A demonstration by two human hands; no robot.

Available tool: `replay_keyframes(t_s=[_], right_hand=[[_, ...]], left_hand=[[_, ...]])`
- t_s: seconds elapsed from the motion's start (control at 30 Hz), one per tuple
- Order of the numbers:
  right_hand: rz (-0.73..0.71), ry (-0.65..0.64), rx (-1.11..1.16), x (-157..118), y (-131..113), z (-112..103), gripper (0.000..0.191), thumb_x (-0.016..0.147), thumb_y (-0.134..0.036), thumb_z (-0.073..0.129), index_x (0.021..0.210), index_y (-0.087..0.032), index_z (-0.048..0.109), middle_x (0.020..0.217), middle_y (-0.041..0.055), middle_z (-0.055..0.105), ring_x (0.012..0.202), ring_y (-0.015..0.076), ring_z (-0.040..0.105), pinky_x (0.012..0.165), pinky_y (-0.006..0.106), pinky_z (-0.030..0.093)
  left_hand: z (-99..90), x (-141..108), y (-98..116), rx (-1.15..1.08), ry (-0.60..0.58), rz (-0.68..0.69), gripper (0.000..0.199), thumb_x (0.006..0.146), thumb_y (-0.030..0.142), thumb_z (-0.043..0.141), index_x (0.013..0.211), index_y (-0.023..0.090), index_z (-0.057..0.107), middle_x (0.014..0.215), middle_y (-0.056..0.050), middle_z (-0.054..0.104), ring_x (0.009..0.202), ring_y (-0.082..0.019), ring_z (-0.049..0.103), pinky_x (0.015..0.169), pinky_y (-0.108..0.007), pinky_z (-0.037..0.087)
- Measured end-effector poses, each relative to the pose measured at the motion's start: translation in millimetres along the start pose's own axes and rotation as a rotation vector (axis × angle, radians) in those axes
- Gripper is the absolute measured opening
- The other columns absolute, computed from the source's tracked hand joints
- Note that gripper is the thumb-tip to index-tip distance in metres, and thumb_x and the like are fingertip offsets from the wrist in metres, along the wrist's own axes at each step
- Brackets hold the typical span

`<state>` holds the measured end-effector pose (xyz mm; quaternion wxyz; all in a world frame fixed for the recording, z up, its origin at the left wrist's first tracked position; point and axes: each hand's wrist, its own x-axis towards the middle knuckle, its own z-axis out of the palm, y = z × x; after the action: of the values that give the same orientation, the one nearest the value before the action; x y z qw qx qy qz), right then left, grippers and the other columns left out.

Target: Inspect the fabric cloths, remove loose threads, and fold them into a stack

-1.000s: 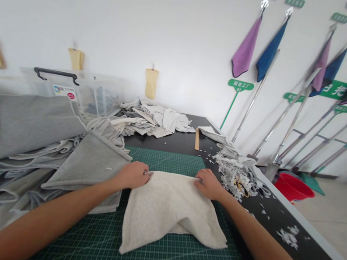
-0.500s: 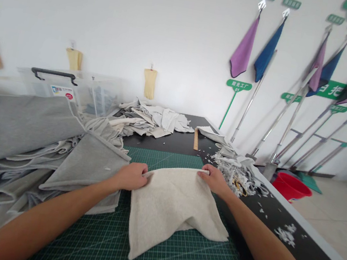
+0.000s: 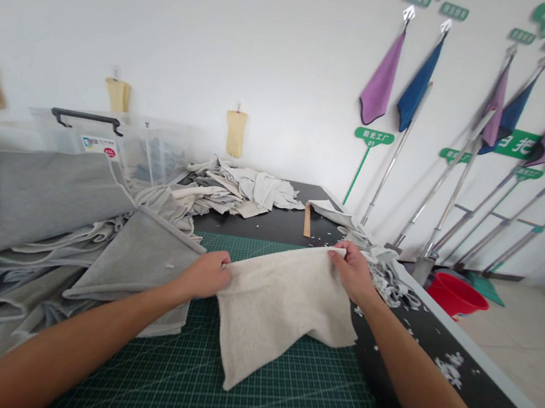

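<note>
Beige terry cloth [image 3: 278, 323], held up by its far edge, shown spanning the gap between two bare hands. The left hand [image 3: 203, 274] and right hand [image 3: 353, 270] stood well apart, each clamped on one end of that edge, with the fingers gathering the fabric. This wide grip drew the edge taut, apparently to keep the piece spread rather than bunched. The body of the cloth hung toward the near side, narrowing to a lower corner above the green cutting mat [image 3: 270, 405]; whether that corner touched the mat could not be told. The mat lay on a black work table [image 3: 268, 228], seemingly placed to provide a gridded working surface. Stacked grey fleece panels [image 3: 27, 198] lay to the left, just beside the left hand. A heap of trimmed scraps [image 3: 389, 286] lay just beyond the right hand. A wooden ruler [image 3: 308, 220] and cream fabric pieces [image 3: 249, 186] lay farther off.
</note>
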<state>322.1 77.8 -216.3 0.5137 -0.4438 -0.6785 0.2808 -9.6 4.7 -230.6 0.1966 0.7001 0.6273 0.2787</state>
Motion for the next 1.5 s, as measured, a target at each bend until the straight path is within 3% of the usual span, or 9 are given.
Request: replay_keyframes(t_s=[0.27, 0.4, 0.5, 0.73, 0.9, 1.17, 1.33, 1.4, 1.5], right_hand=[[-0.003, 0.121, 0.136, 3, 5, -2, 0.021, 0.076, -0.036, 0.059, 0.086, -0.021, 0.048, 0.069, -0.0035, 0.048, 0.058, 0.0112, 0.042, 0.053, 0.023, 0.033], [-0.037, 0.168, 0.233, 4, 7, -2, 0.021, 0.076, -0.034, 0.061, 0.088, -0.021, 0.051, 0.072, -0.0034, 0.051, 0.062, 0.0107, 0.045, 0.056, 0.022, 0.035], [-0.06, 0.199, 0.28, 5, 7, -3, 0.019, 0.076, -0.032, 0.062, 0.089, -0.021, 0.052, 0.076, -0.0026, 0.054, 0.066, 0.0106, 0.048, 0.06, 0.022, 0.036], [-0.142, 0.29, 0.318, 7, 4, -4, 0.016, 0.076, -0.027, 0.062, 0.087, -0.021, 0.053, 0.09, 0.0001, 0.058, 0.079, 0.0117, 0.052, 0.072, 0.024, 0.039], [-0.182, 0.309, 0.361, 5, -3, -6, 0.016, 0.078, -0.027, 0.059, 0.09, -0.021, 0.051, 0.089, -0.0005, 0.056, 0.076, 0.0117, 0.052, 0.07, 0.025, 0.039], [-0.206, 0.321, 0.367, 0, -23, 2, 0.018, 0.077, -0.027, 0.061, 0.091, -0.021, 0.052, 0.087, -0.0005, 0.054, 0.075, 0.0117, 0.051, 0.067, 0.023, 0.039], [-0.234, 0.335, 0.411, -10, -56, -5, 0.022, 0.076, -0.026, 0.064, 0.096, -0.022, 0.055, 0.085, -0.0007, 0.056, 0.07, 0.0106, 0.051, 0.063, 0.022, 0.038], [-0.255, 0.375, 0.413, -15, -73, -11, 0.023, 0.075, -0.025, 0.065, 0.096, -0.022, 0.056, 0.086, -0.0004, 0.057, 0.071, 0.0102, 0.052, 0.064, 0.022, 0.039], [-0.276, 0.444, 0.399, -20, -89, -23, 0.024, 0.074, -0.024, 0.065, 0.095, -0.022, 0.057, 0.087, 0.0, 0.058, 0.074, 0.0103, 0.053, 0.067, 0.022, 0.041]], left_hand=[[7.4, -2, 1, -0.356, 0.236, -0.039, 0.004, 0.068, 0.021, 0.041, 0.066, 0.018, 0.042, 0.06, 0.003, 0.042, 0.056, -0.01, 0.04, 0.049, -0.02, 0.029], [9.7, -2, 2, -0.56, 0.308, -0.007, 0.004, 0.067, 0.02, 0.041, 0.068, 0.019, 0.038, 0.07, 0.003, 0.051, 0.057, -0.009, 0.041, 0.049, -0.019, 0.032], [9.3, -3, 4, -0.741, 0.4, 0.013, 0.004, 0.067, 0.018, 0.047, 0.069, 0.018, 0.043, 0.071, 0.003, 0.053, 0.055, -0.008, 0.04, 0.048, -0.019, 0.03], [-1.6, -4, 16, -0.914, 0.526, 0.103, 0.013, 0.069, 0.018, 0.061, 0.075, 0.017, 0.049, 0.076, 0.002, 0.057, 0.064, -0.009, 0.048, 0.057, -0.018, 0.035], [-10.2, -5, 22, -1.081, 0.605, 0.153, 0.022, 0.069, 0.023, 0.066, 0.077, 0.018, 0.046, 0.077, 0.002, 0.055, 0.063, -0.008, 0.047, 0.059, -0.018, 0.037], [-13.2, -5, 24, -0.998, 0.785, 0.117, 0.022, 0.077, 0.029, 0.061, 0.083, 0.02, 0.043, 0.069, 0.004, 0.044, 0.057, -0.008, 0.041, 0.052, -0.017, 0.033], [-33.3, -11, 33, -0.846, 0.927, 0.253, 0.02, 0.076, 0.028, 0.062, 0.083, 0.018, 0.046, 0.069, 0.003, 0.046, 0.06, -0.007, 0.044, 0.056, -0.018, 0.035], [-43.5, -20, 43, -0.855, 0.902, 0.28, 0.023, 0.076, 0.027, 0.063, 0.091, 0.02, 0.047, 0.067, 0.004, 0.046, 0.057, -0.007, 0.044, 0.054, -0.018, 0.036], [-54.3, -35, 60, -0.957, 0.745, 0.226, 0.041, 0.075, 0.027, 0.063, 0.11, 0.023, 0.043, 0.065, 0.005, 0.049, 0.051, -0.008, 0.047, 0.049, -0.019, 0.038]])
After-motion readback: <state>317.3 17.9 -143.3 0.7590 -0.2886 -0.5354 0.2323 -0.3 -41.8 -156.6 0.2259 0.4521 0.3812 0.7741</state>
